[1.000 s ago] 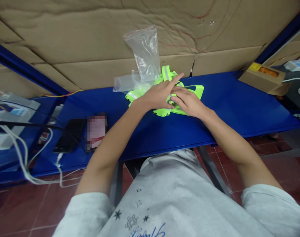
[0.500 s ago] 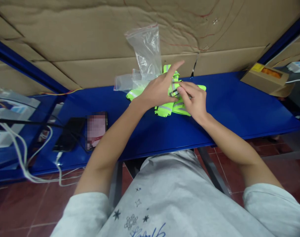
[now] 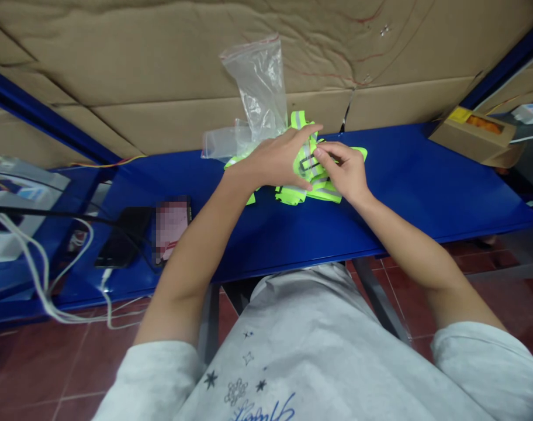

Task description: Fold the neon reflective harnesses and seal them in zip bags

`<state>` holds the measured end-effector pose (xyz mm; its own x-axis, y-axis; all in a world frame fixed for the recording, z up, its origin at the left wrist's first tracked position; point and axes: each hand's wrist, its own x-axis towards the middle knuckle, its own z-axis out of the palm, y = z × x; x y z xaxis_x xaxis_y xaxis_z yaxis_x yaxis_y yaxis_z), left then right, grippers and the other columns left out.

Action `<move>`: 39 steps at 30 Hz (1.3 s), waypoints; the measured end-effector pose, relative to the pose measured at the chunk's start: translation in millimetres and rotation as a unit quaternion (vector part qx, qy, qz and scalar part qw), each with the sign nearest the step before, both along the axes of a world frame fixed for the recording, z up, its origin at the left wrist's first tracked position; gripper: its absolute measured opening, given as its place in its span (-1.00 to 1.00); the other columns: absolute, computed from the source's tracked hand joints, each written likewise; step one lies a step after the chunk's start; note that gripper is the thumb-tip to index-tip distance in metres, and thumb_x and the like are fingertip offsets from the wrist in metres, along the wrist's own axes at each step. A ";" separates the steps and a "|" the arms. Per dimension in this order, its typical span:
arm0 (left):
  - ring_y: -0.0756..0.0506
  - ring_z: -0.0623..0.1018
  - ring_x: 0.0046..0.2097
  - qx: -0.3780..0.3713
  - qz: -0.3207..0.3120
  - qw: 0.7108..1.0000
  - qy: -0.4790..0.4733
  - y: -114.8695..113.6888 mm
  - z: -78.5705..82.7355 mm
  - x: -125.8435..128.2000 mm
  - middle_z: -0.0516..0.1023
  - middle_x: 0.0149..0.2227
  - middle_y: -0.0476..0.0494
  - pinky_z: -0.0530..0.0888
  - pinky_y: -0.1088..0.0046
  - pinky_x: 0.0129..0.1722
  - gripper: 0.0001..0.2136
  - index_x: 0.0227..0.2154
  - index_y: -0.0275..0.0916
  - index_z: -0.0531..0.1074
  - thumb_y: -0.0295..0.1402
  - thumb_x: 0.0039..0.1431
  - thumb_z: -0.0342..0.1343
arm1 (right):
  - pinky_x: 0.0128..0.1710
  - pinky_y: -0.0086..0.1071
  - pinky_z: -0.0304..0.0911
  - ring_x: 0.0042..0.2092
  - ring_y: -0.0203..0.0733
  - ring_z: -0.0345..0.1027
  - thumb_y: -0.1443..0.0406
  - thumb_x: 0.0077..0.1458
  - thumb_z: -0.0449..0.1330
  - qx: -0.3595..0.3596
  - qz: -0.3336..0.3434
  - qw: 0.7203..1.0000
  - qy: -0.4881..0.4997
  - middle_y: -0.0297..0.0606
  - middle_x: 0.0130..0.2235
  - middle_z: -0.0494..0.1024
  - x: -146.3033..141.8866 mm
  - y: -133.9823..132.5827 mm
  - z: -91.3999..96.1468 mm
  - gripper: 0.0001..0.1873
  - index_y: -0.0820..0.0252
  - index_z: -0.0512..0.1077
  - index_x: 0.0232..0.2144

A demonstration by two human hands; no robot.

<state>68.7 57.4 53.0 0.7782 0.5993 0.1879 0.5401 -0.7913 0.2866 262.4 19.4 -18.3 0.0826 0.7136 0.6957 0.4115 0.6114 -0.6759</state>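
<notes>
Bright yellow-green reflective straps (image 3: 289, 195) with silver stripes lie bunched on the blue table. Over their left side is my left hand (image 3: 277, 159), its thumb and forefinger spread wide apart with part of the straps between them. Whether its other fingers touch the material is hidden. From the right, my right hand (image 3: 348, 172) pinches a strap (image 3: 311, 161) between thumb and forefinger. A dark rectangular piece, perhaps a buckle, shows on the strap between the hands. Behind them, a clear zip bag (image 3: 261, 82) leans against the cardboard, with a smaller clear bag (image 3: 220, 143) beside it.
The blue table (image 3: 407, 193) runs up to a cardboard wall (image 3: 183, 70). To the left lie a phone with a blurred screen (image 3: 172, 228), a black device (image 3: 124, 237) and white cables (image 3: 42, 263). An open cardboard box (image 3: 477, 137) stands at the right.
My left hand has tipped lower, its forefinger now pointing more to the right than up. More of the strap and its dark piece shows between the hands. My right hand keeps its pinch.
</notes>
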 end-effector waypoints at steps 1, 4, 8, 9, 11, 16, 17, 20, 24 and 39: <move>-0.42 0.38 0.36 0.003 0.015 1.000 0.016 0.0 -0.8 0.2 0.27 0.43 -0.22 0.41 -0.03 0.28 0.01 0.44 0.02 0.02 -0.22 -0.05 0.44 | -0.16 -0.23 0.49 -0.20 -0.12 0.58 -0.12 0.21 0.30 -0.009 -0.001 1.000 0.010 -0.27 -0.22 0.70 0.4 0.7 0.1 -0.56 0.09 0.67 -0.24; -0.46 0.44 0.30 0.026 0.059 0.997 0.042 -1.2 -1.3 3.8 0.36 0.37 -0.26 0.41 -0.10 0.25 -0.14 0.40 -0.02 0.12 -0.29 0.04 0.35 | -0.26 -0.29 0.45 -0.29 -0.18 0.52 -0.18 0.18 0.27 -0.029 -0.005 0.999 0.026 -0.30 -0.29 0.68 -1.6 -2.3 3.7 -0.49 0.12 0.66 -0.28; -0.44 0.44 0.31 0.032 0.032 0.999 0.025 0.4 1.7 5.0 0.37 0.37 -0.22 0.42 -0.06 0.25 -0.22 0.39 -0.06 0.16 -0.30 0.11 0.30 | -0.32 -0.30 0.40 -0.36 -0.22 0.42 -0.22 0.29 0.11 -0.036 0.004 0.999 -0.006 -0.33 -0.39 0.57 -6.7 -13.7 9.6 -0.40 0.11 0.64 -0.26; -0.42 0.44 0.32 0.032 0.020 0.999 0.020 1.3 2.4 4.2 0.38 0.36 -0.18 0.43 -0.04 0.24 -0.23 0.38 -0.04 0.16 -0.31 0.11 0.30 | -0.31 -0.28 0.40 -0.36 -0.21 0.41 -0.23 0.30 0.08 -0.039 0.012 0.999 -0.020 -0.33 -0.40 0.55 -7.9 -16.2 10.4 -0.39 0.11 0.64 -0.24; -0.40 0.45 0.30 0.037 0.009 0.999 0.019 1.6 3.7 2.8 0.41 0.35 -0.14 0.45 -0.03 0.22 -0.23 0.37 -0.01 0.16 -0.34 0.11 0.31 | -0.29 -0.25 0.41 -0.33 -0.18 0.40 -0.26 0.30 0.05 -0.042 0.029 0.998 -0.041 -0.33 -0.39 0.52 -9.9 -19.7 11.7 -0.37 0.08 0.62 -0.20; -0.36 0.58 0.12 0.034 0.009 0.999 0.035 -15.5 12.1 10.6 0.61 0.10 -0.09 0.52 0.00 0.08 -0.33 0.36 0.01 0.17 -0.27 0.20 0.24 | -0.36 -0.28 0.31 -0.41 -0.24 0.22 -0.32 0.29 -0.05 -0.078 0.098 0.990 -0.071 -0.34 -0.49 0.28 -14.3 -22.7 15.4 -0.29 0.11 0.37 -0.48; -0.35 0.60 0.08 0.030 0.005 0.999 0.035 -21.1 14.6 13.4 0.64 0.02 -0.09 0.52 0.02 0.06 -0.39 0.35 0.00 0.19 -0.28 0.26 0.17 | -0.39 -0.29 0.27 -0.43 -0.26 0.17 -0.33 0.29 -0.05 -0.090 0.121 0.986 -0.077 -0.34 -0.50 0.23 -15.2 -23.2 15.9 -0.28 0.12 0.29 -0.52; -0.35 0.63 0.05 0.017 -0.008 0.999 0.035 -32.2 19.7 18.6 0.65 -0.02 -0.10 0.53 0.06 0.02 -0.48 0.29 -0.02 0.28 -0.35 0.28 0.06 | -0.42 -0.32 0.19 -0.42 -0.27 0.12 -0.35 0.27 -0.05 -0.118 0.165 0.976 -0.085 -0.34 -0.48 0.20 -17.1 -23.9 16.2 -0.28 0.11 0.21 -0.53; -0.36 0.61 0.09 -0.018 -0.022 1.000 0.001 -24.6 18.2 12.3 0.61 0.09 -0.13 0.53 0.06 0.06 -0.35 0.35 -0.05 0.22 -0.32 0.17 0.16 | -0.35 -0.31 0.27 -0.41 -0.27 0.17 -0.32 0.30 -0.06 -0.113 0.174 0.975 -0.080 -0.36 -0.51 0.23 -14.3 -19.8 16.2 -0.29 0.12 0.26 -0.53; -0.32 0.47 0.28 -0.393 -0.032 0.845 -0.362 -20.7 -39.7 -25.0 0.48 0.26 -0.11 0.47 0.19 0.22 -0.39 0.22 -0.03 0.41 -0.13 0.11 0.40 | -0.11 -0.32 0.43 -0.14 -0.19 0.52 -0.02 0.30 0.25 -0.124 0.181 0.975 -0.024 -0.28 -0.12 0.66 1.5 -37.5 37.6 -0.63 0.08 0.61 -0.06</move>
